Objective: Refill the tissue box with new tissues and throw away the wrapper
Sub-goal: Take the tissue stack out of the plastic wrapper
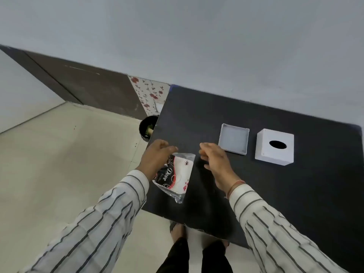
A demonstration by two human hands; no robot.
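Tissue pack (174,175), glossy clear plastic printed black, white and red, lies with its long axis running away from the person, at the near left edge of the matte black surface (295,194). Left hand (155,158) has its grip on the pack's left side; right hand (214,162) hovers just beside, fingers loosely spread, holding nothing. Farther right sit a shallow white square tray (233,139) and a white square box (274,147) with an oval opening.

Both arms are extended forward in striped sleeves. The left hand (157,157) is held over the left edge of the table (295,194), its fingers curled around the top of the tissue pack (175,176). The right hand (215,162) is raised just beside the pack, its fingers loosely bent and apart, with nothing gripped.
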